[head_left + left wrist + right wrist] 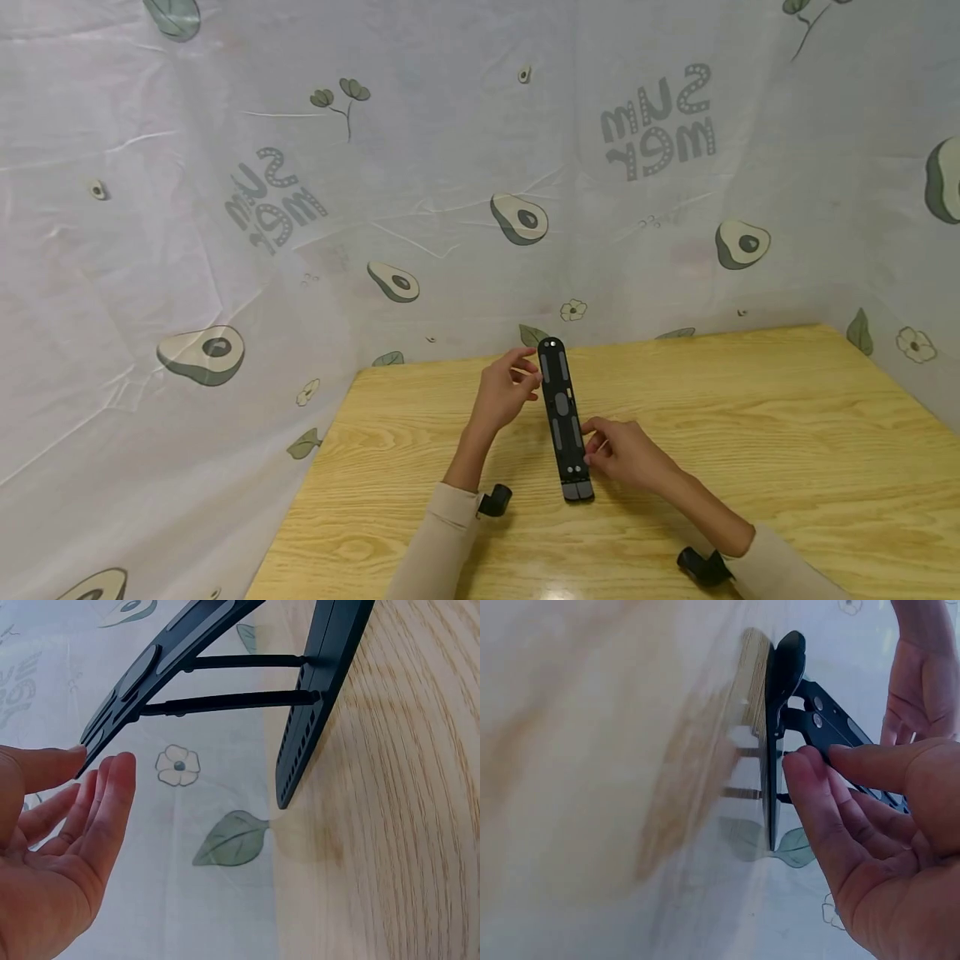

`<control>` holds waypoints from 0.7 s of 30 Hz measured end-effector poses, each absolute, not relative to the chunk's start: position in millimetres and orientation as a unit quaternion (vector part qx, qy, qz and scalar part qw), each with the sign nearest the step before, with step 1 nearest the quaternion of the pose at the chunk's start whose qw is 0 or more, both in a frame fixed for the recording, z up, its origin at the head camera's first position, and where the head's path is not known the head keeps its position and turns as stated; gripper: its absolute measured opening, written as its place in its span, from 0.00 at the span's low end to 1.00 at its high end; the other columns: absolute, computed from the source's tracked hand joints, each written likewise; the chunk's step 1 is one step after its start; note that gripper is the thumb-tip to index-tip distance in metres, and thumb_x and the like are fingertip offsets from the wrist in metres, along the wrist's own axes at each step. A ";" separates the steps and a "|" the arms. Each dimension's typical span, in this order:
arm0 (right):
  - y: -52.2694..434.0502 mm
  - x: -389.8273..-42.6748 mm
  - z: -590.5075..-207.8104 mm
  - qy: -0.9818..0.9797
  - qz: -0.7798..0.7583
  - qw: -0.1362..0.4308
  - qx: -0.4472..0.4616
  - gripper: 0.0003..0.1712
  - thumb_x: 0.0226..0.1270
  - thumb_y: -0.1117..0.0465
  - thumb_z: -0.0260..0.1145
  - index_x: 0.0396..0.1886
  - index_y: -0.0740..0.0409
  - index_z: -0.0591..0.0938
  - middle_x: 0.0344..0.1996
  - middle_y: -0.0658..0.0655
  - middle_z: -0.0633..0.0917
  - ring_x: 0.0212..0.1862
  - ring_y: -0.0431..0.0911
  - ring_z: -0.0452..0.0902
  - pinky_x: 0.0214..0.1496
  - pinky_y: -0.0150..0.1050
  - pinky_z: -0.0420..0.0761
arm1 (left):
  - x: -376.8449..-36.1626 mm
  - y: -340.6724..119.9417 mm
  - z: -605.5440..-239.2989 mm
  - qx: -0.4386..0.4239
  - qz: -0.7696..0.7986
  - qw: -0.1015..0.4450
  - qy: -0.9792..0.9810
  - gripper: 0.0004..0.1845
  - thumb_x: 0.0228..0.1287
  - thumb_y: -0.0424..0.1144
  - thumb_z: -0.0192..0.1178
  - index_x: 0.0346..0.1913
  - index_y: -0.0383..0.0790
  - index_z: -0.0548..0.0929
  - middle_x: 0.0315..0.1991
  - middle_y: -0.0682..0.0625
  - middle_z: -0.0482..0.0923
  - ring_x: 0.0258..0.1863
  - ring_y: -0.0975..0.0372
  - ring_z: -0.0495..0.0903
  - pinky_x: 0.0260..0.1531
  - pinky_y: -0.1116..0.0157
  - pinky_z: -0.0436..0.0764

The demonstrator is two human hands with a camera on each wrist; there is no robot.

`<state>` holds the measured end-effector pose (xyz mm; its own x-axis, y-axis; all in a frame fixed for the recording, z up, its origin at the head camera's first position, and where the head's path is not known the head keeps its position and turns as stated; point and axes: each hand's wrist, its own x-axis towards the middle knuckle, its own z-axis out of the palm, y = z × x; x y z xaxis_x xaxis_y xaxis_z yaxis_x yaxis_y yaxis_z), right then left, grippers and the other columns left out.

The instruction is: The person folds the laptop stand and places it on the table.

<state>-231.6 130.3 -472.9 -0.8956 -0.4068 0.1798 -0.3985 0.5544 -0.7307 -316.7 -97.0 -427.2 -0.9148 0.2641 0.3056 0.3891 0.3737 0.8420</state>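
A black folding laptop stand [562,404] with grey pads stands unfolded on the wooden table, its sloping upper arm propped over the base by two thin struts [240,702]. My left hand [505,392] is at the raised far end, thumb and fingers at its left edge. In the left wrist view that thumb overlaps the arm's tip, with the fingers [109,817] just beneath. Lower down on the other side, my right hand [626,454] pinches the stand's right edge near the hinge with thumb and index finger. The far side of that grip is hidden.
The light wooden table [750,417] reaches back to a pale sheet [450,167] printed with avocados, leaves and flowers. Black wrist cameras are strapped at the left sleeve [442,533] and the right sleeve [780,567].
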 end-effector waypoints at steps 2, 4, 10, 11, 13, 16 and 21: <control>131.1 -230.2 -473.0 0.881 -0.415 0.012 -0.226 0.17 0.73 0.69 0.71 0.58 0.70 0.83 0.36 0.53 0.90 0.34 0.38 0.85 0.30 0.30 0.82 | -317.8 -97.1 -427.1 -0.198 -0.528 0.056 -0.824 0.24 0.75 0.28 0.66 0.71 0.37 0.80 0.48 0.37 0.85 0.43 0.46 0.90 0.40 0.53 0.94; 131.5 -229.3 -473.0 0.880 -0.418 0.016 -0.223 0.15 0.73 0.69 0.71 0.56 0.69 0.84 0.37 0.53 0.90 0.34 0.39 0.85 0.30 0.31 0.83 | -318.6 -96.5 -426.9 -0.197 -0.533 0.052 -0.821 0.25 0.74 0.26 0.65 0.72 0.36 0.79 0.48 0.35 0.85 0.45 0.43 0.90 0.40 0.53 0.94; 131.5 -228.0 -470.9 0.878 -0.420 0.017 -0.227 0.13 0.73 0.69 0.70 0.54 0.69 0.84 0.36 0.54 0.89 0.35 0.39 0.85 0.31 0.31 0.83 | -320.2 -93.3 -427.3 -0.194 -0.547 0.044 -0.813 0.27 0.73 0.22 0.63 0.72 0.35 0.78 0.49 0.33 0.84 0.45 0.40 0.90 0.40 0.55 0.94; 131.6 -227.7 -470.3 0.878 -0.421 0.018 -0.228 0.13 0.74 0.70 0.70 0.54 0.69 0.84 0.36 0.54 0.89 0.35 0.39 0.85 0.31 0.31 0.82 | -320.3 -92.6 -427.4 -0.193 -0.548 0.044 -0.813 0.27 0.73 0.22 0.63 0.72 0.35 0.78 0.49 0.33 0.84 0.44 0.41 0.90 0.41 0.53 0.94; 131.4 -226.9 -468.8 0.877 -0.423 0.022 -0.227 0.13 0.74 0.71 0.69 0.54 0.70 0.84 0.36 0.54 0.89 0.34 0.39 0.85 0.30 0.31 0.82 | -320.3 -91.3 -427.5 -0.192 -0.551 0.042 -0.811 0.27 0.73 0.21 0.63 0.72 0.36 0.78 0.48 0.34 0.84 0.42 0.44 0.90 0.41 0.53 0.94; 130.9 -226.1 -467.7 0.875 -0.427 0.029 -0.226 0.12 0.74 0.72 0.67 0.54 0.70 0.83 0.36 0.54 0.88 0.34 0.38 0.83 0.30 0.31 0.81 | -320.6 -89.7 -427.4 -0.192 -0.552 0.038 -0.811 0.27 0.72 0.21 0.64 0.72 0.36 0.78 0.47 0.36 0.84 0.40 0.49 0.90 0.41 0.51 0.94; 128.4 -224.4 -467.0 0.874 -0.428 0.038 -0.225 0.13 0.73 0.73 0.67 0.54 0.71 0.83 0.36 0.54 0.88 0.34 0.37 0.82 0.30 0.31 0.81 | -320.3 -89.5 -426.1 -0.192 -0.547 0.034 -0.814 0.27 0.72 0.21 0.64 0.72 0.37 0.79 0.47 0.37 0.83 0.39 0.52 0.89 0.39 0.54 0.94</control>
